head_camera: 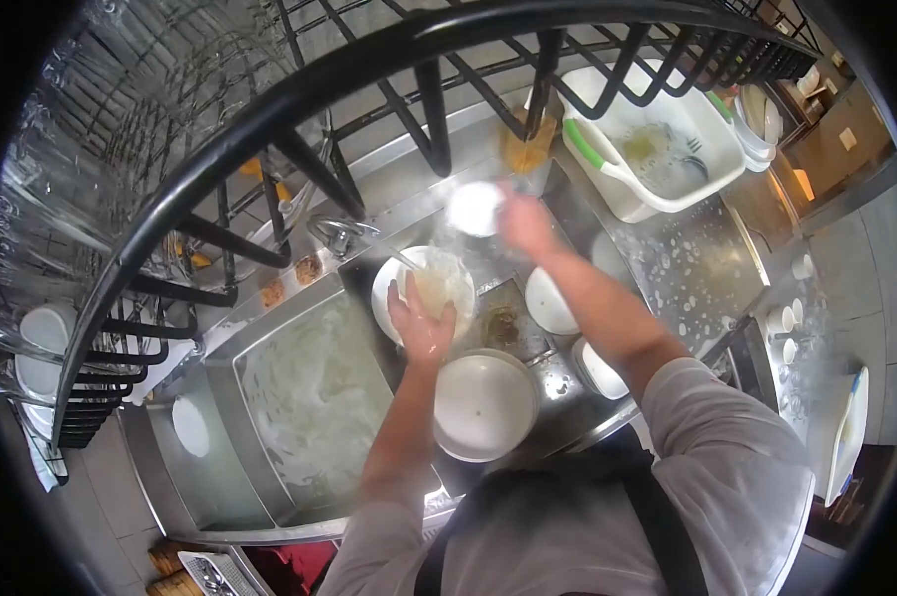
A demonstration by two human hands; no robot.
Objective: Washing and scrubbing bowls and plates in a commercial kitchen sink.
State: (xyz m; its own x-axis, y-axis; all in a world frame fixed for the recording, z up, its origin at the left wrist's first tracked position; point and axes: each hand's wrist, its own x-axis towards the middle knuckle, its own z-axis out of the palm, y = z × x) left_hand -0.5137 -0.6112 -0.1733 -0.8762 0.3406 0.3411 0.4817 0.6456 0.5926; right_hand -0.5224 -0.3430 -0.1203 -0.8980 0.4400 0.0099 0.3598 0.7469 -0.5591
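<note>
My left hand (424, 328) is spread over a white bowl (389, 298) under the running faucet (342, 232); whether its fingers grip anything in the water is hard to see. Blurred by motion, my right hand (526, 223) holds a small white dish (476, 209) by its edge, up and to the right of that bowl. Below my left hand stands a stack of large white bowls (485, 406). Another white bowl (551, 300) lies under my right forearm, with a white dish (603, 369) beside it.
Sink basins with cloudy water (314, 402) lie at the left. A white tub with green handles (619, 182) holds water and a fork at the upper right. A black wire rack (411, 37) arches across the top. Small white cups (780, 320) stand at the right.
</note>
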